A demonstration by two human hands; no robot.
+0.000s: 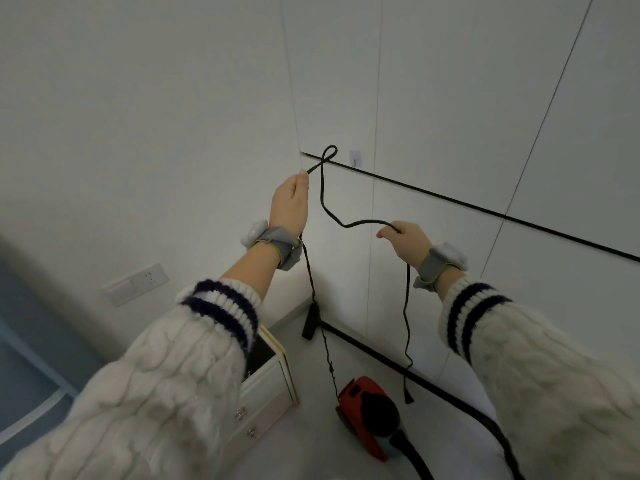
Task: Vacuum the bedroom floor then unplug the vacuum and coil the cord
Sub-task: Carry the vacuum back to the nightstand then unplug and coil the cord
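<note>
A thin black cord [360,223] stretches between both raised hands. My left hand [290,202] pinches it at the fingertips, where a small loop [329,154] stands up. From that wrist a strand drops to the black plug [310,322], which dangles free, and on down toward the vacuum. My right hand [407,239] grips the cord lower and to the right; from it another strand hangs down in a curve. The red and black vacuum [369,415] sits on the floor below, its black hose [415,462] running to the bottom edge.
A white wall with a socket and switch plate [136,284] is on the left. White wardrobe doors [485,133] with black gaps fill the right. A white bedside drawer unit [266,386] stands below my left arm, a blue bed edge [27,358] at far left.
</note>
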